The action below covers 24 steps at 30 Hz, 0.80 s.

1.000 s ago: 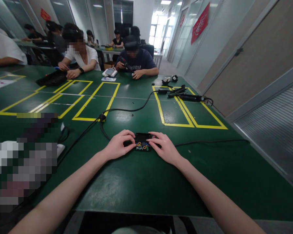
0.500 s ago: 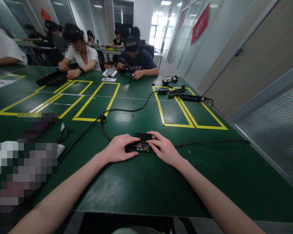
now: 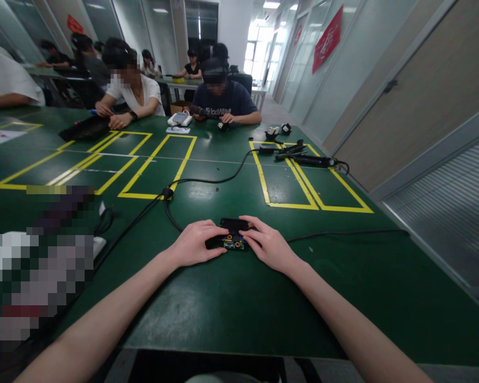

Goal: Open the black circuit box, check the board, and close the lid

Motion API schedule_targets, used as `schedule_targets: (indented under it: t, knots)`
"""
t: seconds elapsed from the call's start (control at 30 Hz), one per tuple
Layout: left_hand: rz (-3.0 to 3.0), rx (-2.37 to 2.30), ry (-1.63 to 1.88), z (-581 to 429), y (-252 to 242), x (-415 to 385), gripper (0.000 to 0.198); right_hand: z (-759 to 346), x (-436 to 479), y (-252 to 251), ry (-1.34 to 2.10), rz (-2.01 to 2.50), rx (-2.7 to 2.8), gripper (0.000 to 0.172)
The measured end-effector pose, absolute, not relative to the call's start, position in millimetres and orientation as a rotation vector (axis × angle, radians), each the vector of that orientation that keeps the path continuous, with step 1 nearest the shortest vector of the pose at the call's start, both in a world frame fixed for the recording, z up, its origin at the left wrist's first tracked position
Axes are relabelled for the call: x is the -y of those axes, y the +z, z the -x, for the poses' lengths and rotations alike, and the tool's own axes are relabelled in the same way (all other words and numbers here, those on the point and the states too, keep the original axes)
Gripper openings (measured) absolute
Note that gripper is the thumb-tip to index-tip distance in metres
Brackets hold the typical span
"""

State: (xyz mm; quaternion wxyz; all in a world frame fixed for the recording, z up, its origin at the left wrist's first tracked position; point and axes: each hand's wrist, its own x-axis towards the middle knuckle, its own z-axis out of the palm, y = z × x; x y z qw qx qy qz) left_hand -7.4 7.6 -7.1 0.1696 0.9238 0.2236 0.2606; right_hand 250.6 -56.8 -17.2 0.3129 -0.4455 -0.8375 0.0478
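A small black device (image 3: 232, 234) with its case off and a circuit board showing lies on the green table (image 3: 231, 303) in front of me. My left hand (image 3: 193, 243) grips its left end, fingers curled over the edge. My right hand (image 3: 268, 244) holds the right end, fingertips pressed on the board. A black cable (image 3: 343, 232) runs off to the right from under my right hand.
Another black cable (image 3: 171, 199) loops left of the device. Yellow tape boxes (image 3: 291, 186) mark the table. Black tools (image 3: 303, 156) lie at the far right. Two people (image 3: 223, 101) sit across the table working; a white object (image 3: 98, 244) lies to my left.
My hands have shifted slightly on the device, with the left fingers now further over its left end. The person opposite in dark blue has moved both hands closer together.
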Motion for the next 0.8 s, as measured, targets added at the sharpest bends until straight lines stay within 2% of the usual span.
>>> schedule_targets:
  t: [0.8]
  knots:
    - [-2.649,-0.543,0.768,4,-8,-6,0.030,-252,51,-26,0.456,1.182,1.852,0.028]
